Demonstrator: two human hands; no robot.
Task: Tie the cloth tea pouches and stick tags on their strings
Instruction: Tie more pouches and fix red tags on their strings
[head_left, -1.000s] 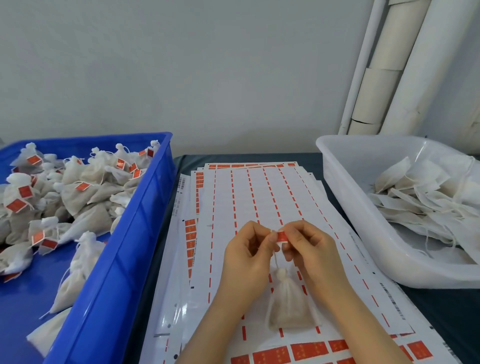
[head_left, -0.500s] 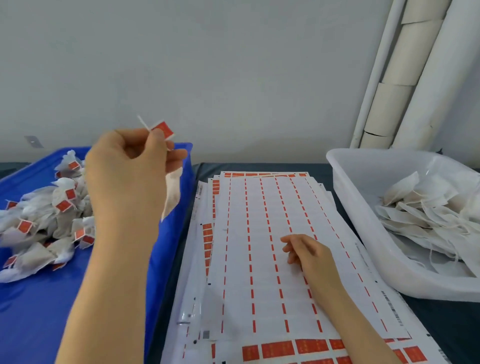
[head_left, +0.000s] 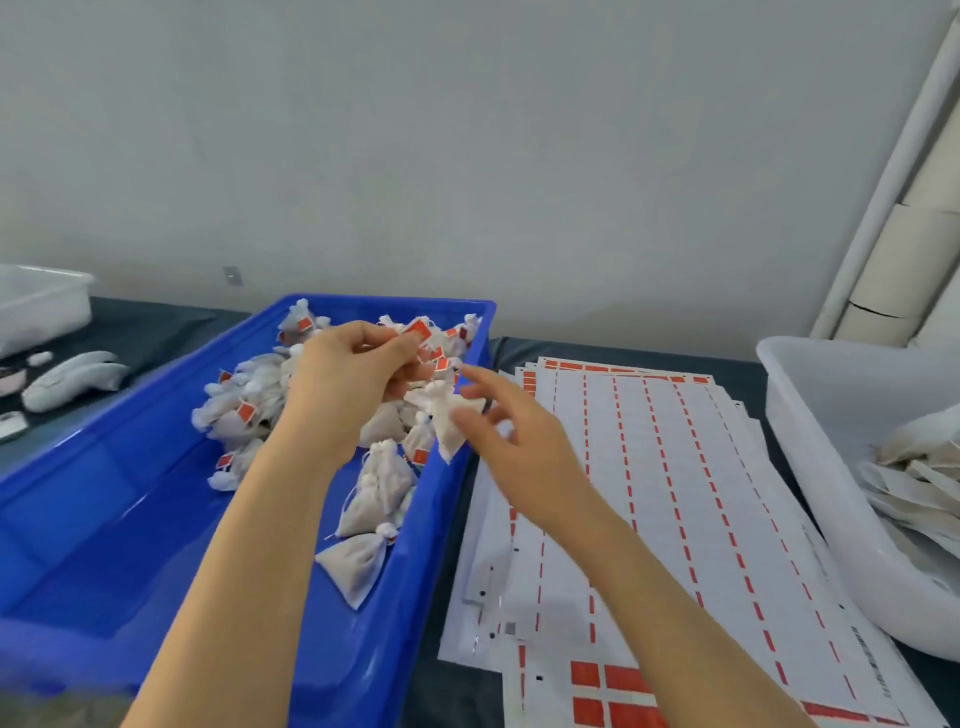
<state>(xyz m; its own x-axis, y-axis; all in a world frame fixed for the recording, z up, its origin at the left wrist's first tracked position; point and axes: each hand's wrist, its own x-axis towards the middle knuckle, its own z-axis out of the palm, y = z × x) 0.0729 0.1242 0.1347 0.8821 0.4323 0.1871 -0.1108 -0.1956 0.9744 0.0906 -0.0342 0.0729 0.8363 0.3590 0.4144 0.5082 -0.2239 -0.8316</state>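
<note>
Head view: left hand (head_left: 358, 384) is over the far right corner of the blue plastic crate (head_left: 130, 493); thumb and forefinger clenched on a small red paper tag (head_left: 418, 329), other fingers curled under. Small white cloth tea pouch (head_left: 448, 423), neck tied, hangs just below that hand at the crate's right rim; string between tag and pouch is too thin and blurred to trace. Right hand (head_left: 524, 441) is just right of the pouch; fingers spread and loose, grasping nothing; index fingertip (head_left: 475, 375) right beside the pouch, can't tell if touching.

Heap of tied white pouches with red tags (head_left: 244, 410) fills the crate's far half; a few more tied pouches (head_left: 379, 488) lie along its right wall. Stack of white sticker sheets with red dashed rows (head_left: 675, 493) lies on the dark tabletop (head_left: 156, 332), just beside the crate; whole red stickers (head_left: 608, 680) at the near edge. White plastic tub (head_left: 810, 415) at far right holds flat untied white pouches (head_left: 914, 467); cardboard tubes (head_left: 904, 270) lean on the wall behind it. Far left: second white tub (head_left: 41, 306) and a pale handheld object (head_left: 72, 376) I can't identify.
</note>
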